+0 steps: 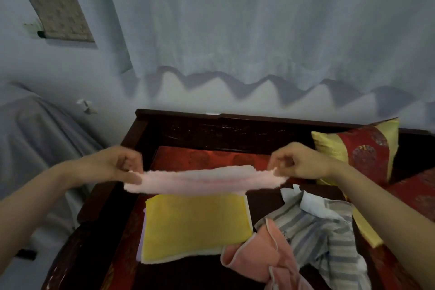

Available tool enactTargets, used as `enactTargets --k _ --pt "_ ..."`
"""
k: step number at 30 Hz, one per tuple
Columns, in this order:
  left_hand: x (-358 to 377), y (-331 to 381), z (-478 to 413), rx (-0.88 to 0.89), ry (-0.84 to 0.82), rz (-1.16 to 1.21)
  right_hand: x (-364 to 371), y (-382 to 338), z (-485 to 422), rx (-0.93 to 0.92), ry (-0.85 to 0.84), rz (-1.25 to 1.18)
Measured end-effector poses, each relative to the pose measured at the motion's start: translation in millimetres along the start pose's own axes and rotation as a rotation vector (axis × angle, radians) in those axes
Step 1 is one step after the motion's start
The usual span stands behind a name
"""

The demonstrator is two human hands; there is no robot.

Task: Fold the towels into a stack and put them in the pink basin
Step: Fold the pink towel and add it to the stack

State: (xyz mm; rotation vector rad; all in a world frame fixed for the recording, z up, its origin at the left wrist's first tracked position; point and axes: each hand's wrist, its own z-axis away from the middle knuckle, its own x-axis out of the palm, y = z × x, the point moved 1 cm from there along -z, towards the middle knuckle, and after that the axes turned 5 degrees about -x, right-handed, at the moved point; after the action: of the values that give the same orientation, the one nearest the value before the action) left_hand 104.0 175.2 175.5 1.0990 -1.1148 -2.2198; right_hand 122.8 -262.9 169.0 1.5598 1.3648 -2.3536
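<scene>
At centre frame I hold a pale pink towel [202, 178] stretched flat in the air, my left hand [117, 163] pinched shut on its left end and my right hand [299, 161] pinched shut on its right end. The cloth hangs between them as a narrow, blurred band, seemingly already doubled over lengthwise.

Directly below it, in the lower centre of the frame, a folded yellow towel [196, 223] lies square on the dark wooden bench [150, 129], with a thin lilac edge [142, 238] showing beneath its left side, so the stack looks to be at least two deep. To the lower right, a salmon towel [254, 252] with pale piping and a grey striped cloth [329, 238] lie in a loose heap, not yet folded. A red and yellow cushion [362, 150] leans at the right of the frame. The pink basin is nowhere in view.

By my reckoning I am mid-fold on the third piece. The next move calls for bringing my two hands together to halve the pink towel, keeping the edges matched, then lowering it squarely onto the yellow one so the pile stays even for carrying.
</scene>
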Motion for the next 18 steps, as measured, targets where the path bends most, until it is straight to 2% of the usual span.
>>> enactTargets --k 1,3,6,9,14,16,18 --pt "12 -13 3 -0.055 -0.154 0.004 14 5 5 0.027 -0.107 -0.066" --pt "37 -39 4 -0.154 -0.353 0.048 41 16 10 0.077 -0.26 -0.169" --pt "68 -68 -5 -0.252 -0.407 0.115 80 40 8 0.126 -0.347 -0.186" --pt "73 -88 -23 -0.26 -0.234 0.193 101 66 -7 0.166 -0.246 -0.198" --pt "60 -121 -72 -0.316 0.308 0.405 111 106 -51 0.278 0.254 -0.184" --pt "57 -135 -96 -0.361 0.428 0.429 114 117 -72 0.352 0.377 -0.186" --pt "58 -142 -112 -0.401 0.477 0.395 119 123 -89 0.411 0.424 -0.162"
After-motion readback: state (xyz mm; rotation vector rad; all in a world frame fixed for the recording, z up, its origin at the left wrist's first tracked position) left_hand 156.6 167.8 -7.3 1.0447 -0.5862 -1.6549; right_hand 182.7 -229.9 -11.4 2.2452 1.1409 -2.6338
